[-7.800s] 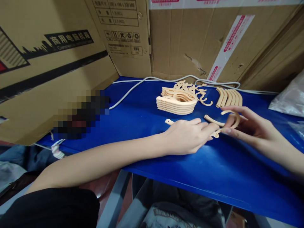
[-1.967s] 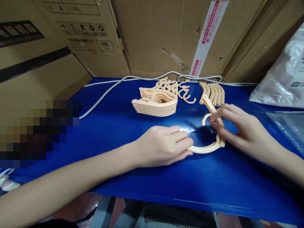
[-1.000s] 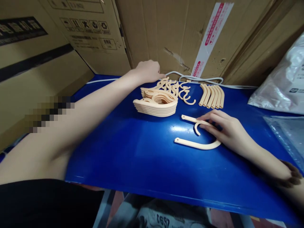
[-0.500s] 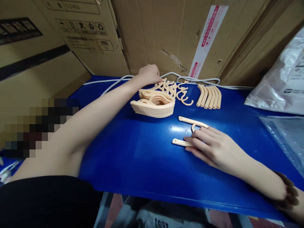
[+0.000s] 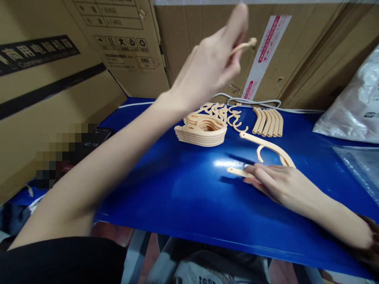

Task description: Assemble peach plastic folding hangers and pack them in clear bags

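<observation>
Raised well above the table, my left hand (image 5: 211,65) is closed on a small cream plastic hook (image 5: 246,45), its knobbed end sticking out past the fingers. My right hand (image 5: 274,181) grips a cream plastic hanger (image 5: 268,144) low over the blue surface. One hanger arm and a curved inner piece show beyond the knuckles; another arm end pokes out by the fingertips. Behind, a stack of folded hanger bodies (image 5: 201,139) lies below my left forearm. Loose hooks (image 5: 237,118) are scattered beside the stack, and several curved arm pieces (image 5: 268,123) lie in a row to the right.
Cardboard boxes (image 5: 189,43) wall in the back and left of the blue table (image 5: 177,205). A white cable (image 5: 257,103) runs along the rear edge. White plastic bags (image 5: 352,106) sit at the right, and a black phone (image 5: 89,146) is at the left.
My left hand has lifted from the loose hooks at the back, up and to the right, with a hook in it. My right hand has tilted the hanger up off the table.
</observation>
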Demonstrator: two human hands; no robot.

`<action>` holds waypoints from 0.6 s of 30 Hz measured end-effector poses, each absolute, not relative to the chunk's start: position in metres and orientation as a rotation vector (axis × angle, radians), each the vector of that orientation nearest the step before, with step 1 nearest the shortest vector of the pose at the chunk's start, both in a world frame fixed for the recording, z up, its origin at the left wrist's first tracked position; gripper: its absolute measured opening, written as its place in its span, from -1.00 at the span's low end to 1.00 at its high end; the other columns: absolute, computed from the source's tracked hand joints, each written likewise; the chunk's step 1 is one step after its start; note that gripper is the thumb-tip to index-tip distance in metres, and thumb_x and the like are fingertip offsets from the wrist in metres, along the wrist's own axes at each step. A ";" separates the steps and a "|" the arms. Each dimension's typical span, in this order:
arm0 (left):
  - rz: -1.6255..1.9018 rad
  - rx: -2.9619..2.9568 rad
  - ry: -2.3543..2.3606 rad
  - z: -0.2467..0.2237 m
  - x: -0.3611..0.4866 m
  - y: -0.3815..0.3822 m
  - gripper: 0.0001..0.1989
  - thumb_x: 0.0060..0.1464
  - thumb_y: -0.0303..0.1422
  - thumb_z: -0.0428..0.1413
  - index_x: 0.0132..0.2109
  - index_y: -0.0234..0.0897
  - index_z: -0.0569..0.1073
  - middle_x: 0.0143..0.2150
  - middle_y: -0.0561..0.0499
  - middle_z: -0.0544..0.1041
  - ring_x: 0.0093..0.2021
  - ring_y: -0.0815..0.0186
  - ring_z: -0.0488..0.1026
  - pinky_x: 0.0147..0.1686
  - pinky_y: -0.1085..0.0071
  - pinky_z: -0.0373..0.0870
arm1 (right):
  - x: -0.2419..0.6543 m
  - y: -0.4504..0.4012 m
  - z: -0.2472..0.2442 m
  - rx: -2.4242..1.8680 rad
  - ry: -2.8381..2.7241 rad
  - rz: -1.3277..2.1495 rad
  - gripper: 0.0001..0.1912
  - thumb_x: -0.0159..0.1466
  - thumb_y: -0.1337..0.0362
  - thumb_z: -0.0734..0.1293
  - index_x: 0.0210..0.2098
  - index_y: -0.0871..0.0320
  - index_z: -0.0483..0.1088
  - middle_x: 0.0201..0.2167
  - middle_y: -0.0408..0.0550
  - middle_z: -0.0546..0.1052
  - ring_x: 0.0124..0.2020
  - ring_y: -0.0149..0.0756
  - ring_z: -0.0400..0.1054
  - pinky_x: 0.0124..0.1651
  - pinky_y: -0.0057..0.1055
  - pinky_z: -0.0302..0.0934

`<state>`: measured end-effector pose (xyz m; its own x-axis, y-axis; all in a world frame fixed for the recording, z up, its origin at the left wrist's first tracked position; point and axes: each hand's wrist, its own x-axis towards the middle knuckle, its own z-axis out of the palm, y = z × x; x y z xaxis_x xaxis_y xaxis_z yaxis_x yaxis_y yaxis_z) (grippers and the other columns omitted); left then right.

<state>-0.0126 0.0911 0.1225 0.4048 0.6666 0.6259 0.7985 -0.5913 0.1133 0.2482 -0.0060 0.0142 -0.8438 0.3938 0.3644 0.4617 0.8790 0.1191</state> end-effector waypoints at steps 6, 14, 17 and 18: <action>-0.784 -2.720 -1.122 0.079 0.022 -0.005 -0.60 0.46 -0.32 -0.20 0.24 -0.14 0.42 0.09 -0.05 0.50 -0.19 0.33 0.58 -0.34 0.46 0.36 | 0.251 -0.003 0.014 -0.606 -2.676 -0.392 -0.69 0.56 0.28 0.10 -0.22 0.13 0.40 -0.46 -0.12 0.56 -0.57 -0.36 0.41 -0.44 -0.36 0.12; -0.761 -2.688 -1.078 0.030 0.007 -0.029 -0.59 0.47 -0.17 -0.15 -0.17 -0.23 0.52 -0.31 0.00 0.57 -0.42 0.32 0.53 -0.57 0.37 0.08 | 0.250 -0.001 0.020 -0.636 -2.689 -0.250 -0.76 0.54 0.26 0.10 -0.19 0.12 0.35 -0.45 -0.13 0.58 -0.60 -0.39 0.42 -0.50 -0.42 0.12; -0.774 -2.794 -1.148 0.020 0.000 -0.022 -0.66 0.38 -0.23 -0.11 -0.23 -0.24 0.49 -0.38 0.04 0.58 -0.41 0.29 0.55 -0.55 0.36 0.07 | 0.251 -0.003 0.021 -0.710 -2.663 -0.184 -0.83 0.51 0.25 0.18 -0.07 0.13 0.38 -0.40 -0.11 0.63 -0.52 -0.33 0.52 -0.49 -0.41 0.15; -0.755 -2.848 -1.190 0.017 -0.002 -0.020 -0.68 0.35 -0.24 -0.10 -0.23 -0.24 0.48 -0.40 0.05 0.59 -0.41 0.29 0.55 -0.54 0.36 0.06 | 0.251 -0.004 0.021 -0.722 -2.655 -0.172 -0.84 0.49 0.24 0.20 -0.07 0.12 0.40 -0.39 -0.11 0.64 -0.50 -0.31 0.54 -0.48 -0.40 0.16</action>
